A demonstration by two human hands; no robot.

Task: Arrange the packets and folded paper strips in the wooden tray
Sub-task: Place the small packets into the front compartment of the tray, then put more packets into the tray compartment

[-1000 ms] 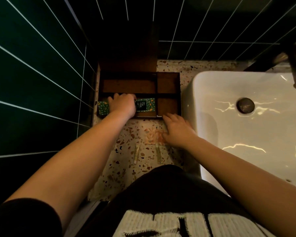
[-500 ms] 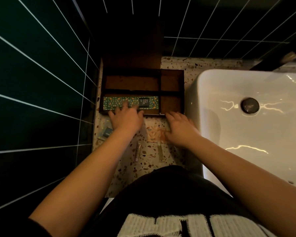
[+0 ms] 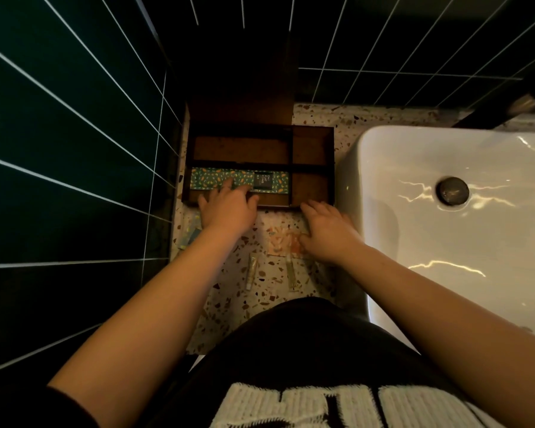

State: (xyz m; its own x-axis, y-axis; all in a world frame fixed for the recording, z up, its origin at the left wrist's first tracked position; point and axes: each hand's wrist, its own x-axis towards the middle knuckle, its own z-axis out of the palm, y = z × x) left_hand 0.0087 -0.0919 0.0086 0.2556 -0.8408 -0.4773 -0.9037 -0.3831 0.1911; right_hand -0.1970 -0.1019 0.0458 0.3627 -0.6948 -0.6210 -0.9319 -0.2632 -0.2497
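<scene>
Comb packet (image 3: 240,181) lies in the wooden tray (image 3: 313,143) under left hand (image 3: 229,208) spread fingertips; peach packet (image 3: 283,244) beneath right hand (image 3: 328,231) flat fingers, strips (image 3: 251,271) remain.

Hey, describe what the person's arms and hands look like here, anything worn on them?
Both forearms are bare. The left hand and right hand show no gloves, rings or watch. A dark short sleeve shows at the left upper arm. The dark top carries large white block lettering.

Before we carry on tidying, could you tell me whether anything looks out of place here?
Nothing looks spilled or damaged. The green packet lies straight in the wooden tray; an orange packet and two small tubes remain outside on the counter.
</scene>
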